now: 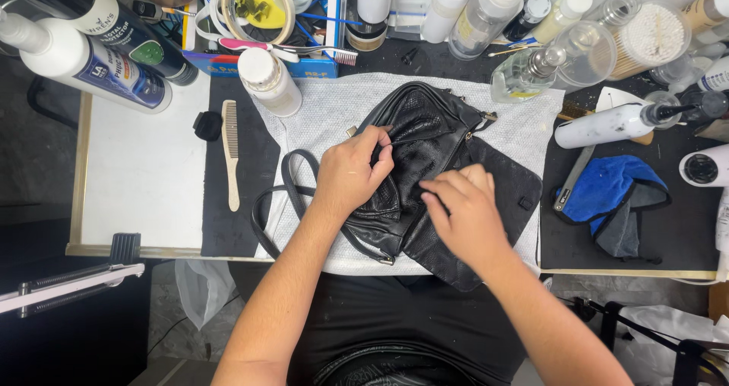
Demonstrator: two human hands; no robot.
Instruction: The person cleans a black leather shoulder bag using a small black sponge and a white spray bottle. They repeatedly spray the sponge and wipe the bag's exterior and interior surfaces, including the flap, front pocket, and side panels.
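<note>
A black leather handbag (425, 139) lies on a white textured cloth (516, 124) in the middle of the work table. Its flap hangs open to the right and its long black strap (292, 177) loops off to the left. My left hand (353, 172) grips a fold of the bag's textured front panel with its fingers curled over the leather. My right hand (463, 211) presses flat on the lower part of the bag, its fingertips touching the leather beside the left hand.
A beige comb (230, 152) and a white bottle (269, 81) lie left of the cloth. A blue rag (604, 185) and a white spray bottle (607, 124) sit at the right. Many bottles, a jar of cotton swabs (653, 37) and a blue box crowd the back edge.
</note>
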